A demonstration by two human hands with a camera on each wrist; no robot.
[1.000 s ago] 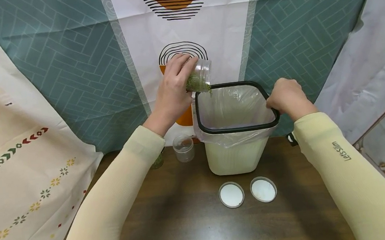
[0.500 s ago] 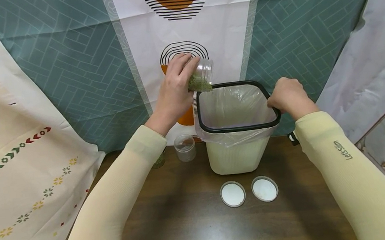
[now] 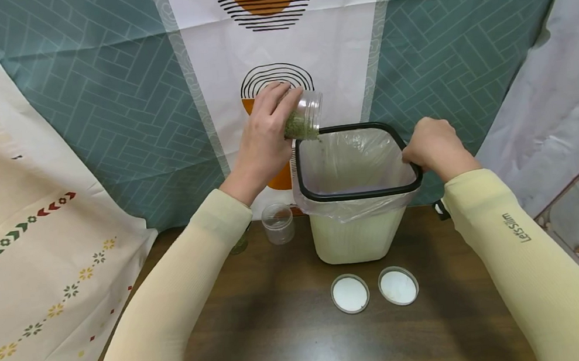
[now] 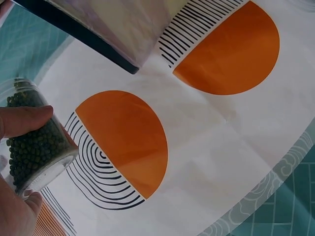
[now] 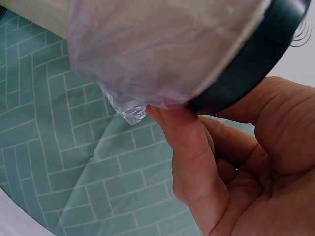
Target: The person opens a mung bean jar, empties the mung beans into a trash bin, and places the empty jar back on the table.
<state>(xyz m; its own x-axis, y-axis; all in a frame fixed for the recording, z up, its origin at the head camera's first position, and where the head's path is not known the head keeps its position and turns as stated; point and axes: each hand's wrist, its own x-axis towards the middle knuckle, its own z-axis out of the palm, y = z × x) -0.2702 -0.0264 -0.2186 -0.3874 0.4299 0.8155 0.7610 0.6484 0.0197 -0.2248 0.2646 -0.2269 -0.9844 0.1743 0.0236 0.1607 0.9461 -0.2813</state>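
My left hand grips a clear jar tipped on its side, its mouth over the left rim of the trash bin. Small green beans that look like mung beans lie inside the jar, some gathered at its mouth. The cream trash bin stands upright with a black rim and a clear plastic liner folded over its edge. At the bin's right side, my right hand pinches the rim; in the right wrist view its fingers press against liner and rim.
A second clear jar stands left of the bin. Behind my left forearm, a container with green contents is mostly hidden. Two round white lids lie on the brown table before the bin. Patterned cloth hangs behind.
The tilted jar stays almost in place, with a few green bits at and just below its mouth. My right hand keeps its hold on the bin rim.
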